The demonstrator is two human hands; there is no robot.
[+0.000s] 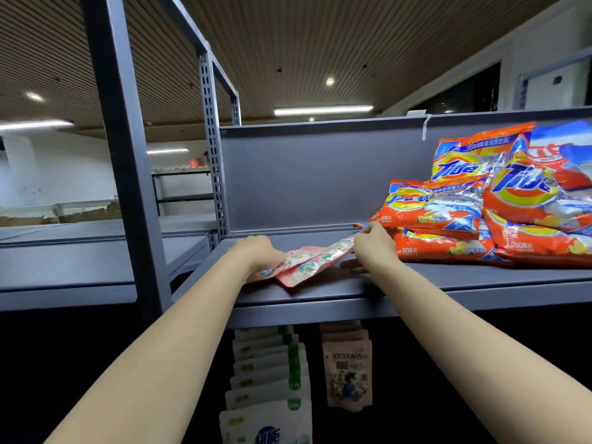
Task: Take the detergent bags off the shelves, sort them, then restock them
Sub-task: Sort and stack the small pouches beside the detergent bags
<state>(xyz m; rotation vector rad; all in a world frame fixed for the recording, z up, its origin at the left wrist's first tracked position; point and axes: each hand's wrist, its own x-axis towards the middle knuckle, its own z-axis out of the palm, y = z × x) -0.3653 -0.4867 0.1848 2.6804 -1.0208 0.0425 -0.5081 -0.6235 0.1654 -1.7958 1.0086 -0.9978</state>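
Two flat pink floral detergent bags (307, 263) lie overlapping on the grey upper shelf (320, 302). My left hand (256, 253) rests on their left end, fingers curled over the lower bag. My right hand (373, 243) pinches the far right end of the upper pink bag, right next to a pile of orange Tide bags (464, 216) stacked on the shelf's right side. A blue and red bag (563, 149) leans behind the orange pile.
Under the shelf hang a row of white and green pouches (269, 373) and a row of pink pouches (347, 373). A grey upright post (128, 174) stands to the left, with another grey shelf (80, 267) beyond it. The shelf's back panel (304, 174) rises behind the bags.
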